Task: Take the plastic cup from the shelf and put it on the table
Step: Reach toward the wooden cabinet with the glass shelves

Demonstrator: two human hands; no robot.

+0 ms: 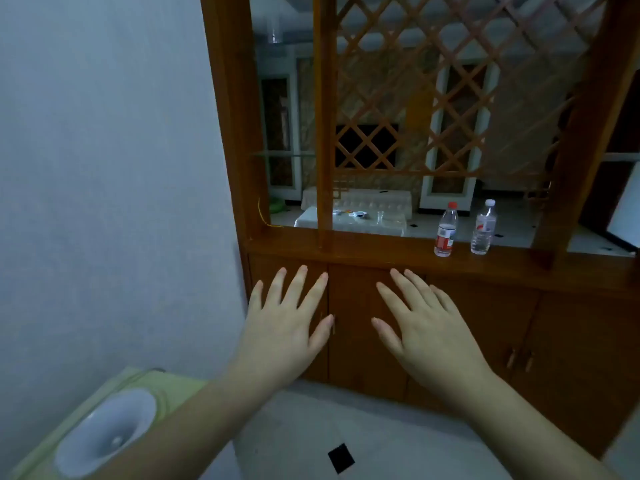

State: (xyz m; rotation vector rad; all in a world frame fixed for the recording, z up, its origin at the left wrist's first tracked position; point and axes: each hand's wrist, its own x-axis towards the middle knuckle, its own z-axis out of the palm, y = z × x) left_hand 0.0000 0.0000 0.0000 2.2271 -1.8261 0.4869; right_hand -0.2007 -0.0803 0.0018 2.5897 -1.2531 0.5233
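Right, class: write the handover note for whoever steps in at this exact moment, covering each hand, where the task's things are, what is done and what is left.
Left hand: open, fingers spread, empty, held out in front of the wooden cabinet.
Right hand: open, empty, beside the left one.
Plastic cup: clear, on the high glass shelf at the cabinet's upper left, untouched.
Also on the cabinet ledge: red-capped water bottle and white-capped water bottle; leave them.
Green table: lower left, with a white bowl on it.
Done: nothing yet.
Left: reach up, take the cup, set it on the table.
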